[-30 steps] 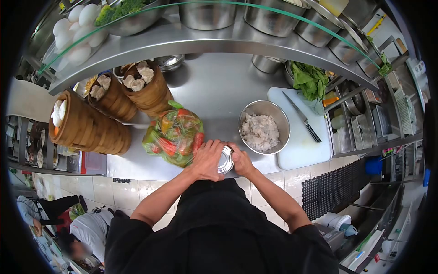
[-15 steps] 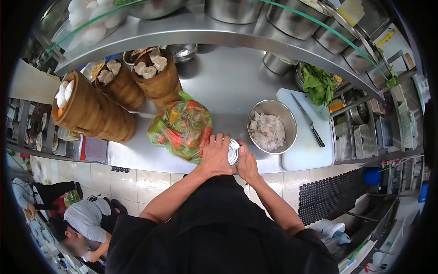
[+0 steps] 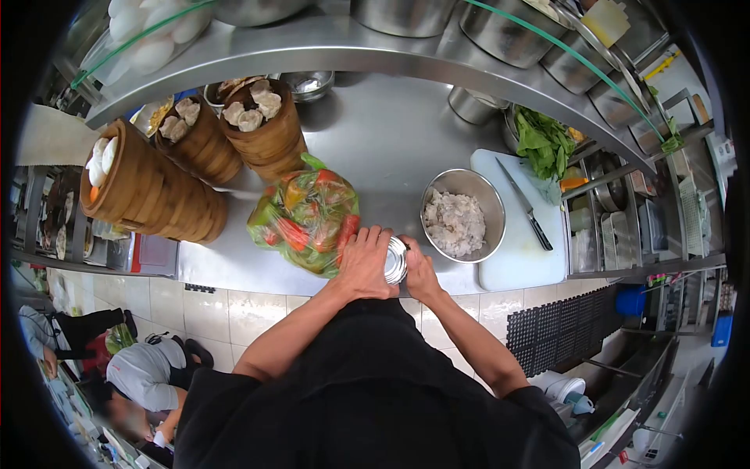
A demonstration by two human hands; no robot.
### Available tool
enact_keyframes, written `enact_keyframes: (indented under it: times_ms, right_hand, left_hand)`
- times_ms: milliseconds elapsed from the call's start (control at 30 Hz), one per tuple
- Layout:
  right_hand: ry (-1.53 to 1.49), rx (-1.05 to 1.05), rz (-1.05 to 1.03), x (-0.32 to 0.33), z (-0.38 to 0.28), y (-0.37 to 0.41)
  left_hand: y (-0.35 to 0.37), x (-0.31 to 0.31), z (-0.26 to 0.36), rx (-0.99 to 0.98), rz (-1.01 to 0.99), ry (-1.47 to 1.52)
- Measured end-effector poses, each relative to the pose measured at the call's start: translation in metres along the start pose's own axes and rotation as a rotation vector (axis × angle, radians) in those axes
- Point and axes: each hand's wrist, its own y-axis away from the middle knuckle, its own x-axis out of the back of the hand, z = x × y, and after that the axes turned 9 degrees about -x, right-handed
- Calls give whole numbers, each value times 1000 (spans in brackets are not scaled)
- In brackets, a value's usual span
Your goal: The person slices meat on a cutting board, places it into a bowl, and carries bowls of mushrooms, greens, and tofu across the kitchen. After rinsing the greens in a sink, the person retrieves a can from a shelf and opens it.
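At the counter's front edge, a tin can with a shiny ringed end stands between my hands. My left hand wraps its near left side, fingers closed against it. My right hand grips the opposite side, its fingers curled and partly hidden. Just left of the can lies a clear plastic bag of red, orange and green peppers, close to my left fingertips. Right of my right hand sits a steel bowl holding pale, raw-looking chunks, perhaps shrimp.
A knife lies on a white cutting board at right, with leafy greens behind. Tall bamboo steamers with dumplings stand at left. A steel shelf crosses overhead. Another person bends at lower left.
The view has shifted slightly. Both hands keep hold of the can, and my right hand has turned a little around it. The person at lower left has moved slightly.
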Motion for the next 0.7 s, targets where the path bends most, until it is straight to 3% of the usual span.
enact_keyframes:
  times_ms: [33,167,233,367,433,500,567,700]
  right_hand:
    - [72,-135,-69,6,-8,1]
    - [124,-181,-91,5,-6,0]
    - [-15,43,-18,-7,19,0]
    - [-4,58,-37,0,5,1]
    - [187,-204,-173,15,-24,0]
    - [191,-202,-172,12,-19,2]
    - [42,-26,-114,7,-2,-1]
    - [-6,80,-57,1,2,-2]
  left_hand:
    - [1,3,2,-22,-15,-2]
    - [1,2,0,-40,-41,-11]
    - [3,-2,-2,-52,-31,-11]
    - [2,-2,-5,-78,-25,-16]
    - [0,2,-4,-92,-41,-26]
    - [6,1,-2,-111,-81,-28]
    - [5,-2,-5,-118,-38,-17]
    - [5,-1,-5,-109,-48,-22]
